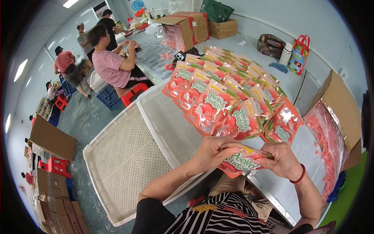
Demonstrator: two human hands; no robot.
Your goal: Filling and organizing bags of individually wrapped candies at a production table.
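Observation:
Close to my body, both hands grip one pink and orange candy bag (240,163) by its top edge. My left hand (213,153) pinches the left corner, with the thumb along the upper edge. On the right corner my right hand (282,160) is closed, a red beaded bracelet on its wrist. The bag is tilted, and whether its mouth is sealed I cannot tell. Just beyond my hands, several rows of filled candy bags (212,102) of the same kind lean against one another on the metal table (290,165).
White plastic mesh trays (117,160) stand left of the table. At the right, an open carton (338,113) spills small pink wrapped pieces (323,144). Another carton (194,29), a white bottle (286,54) and a colourful tote bag (299,54) stand farther back. A seated co-worker (113,58) is at far left.

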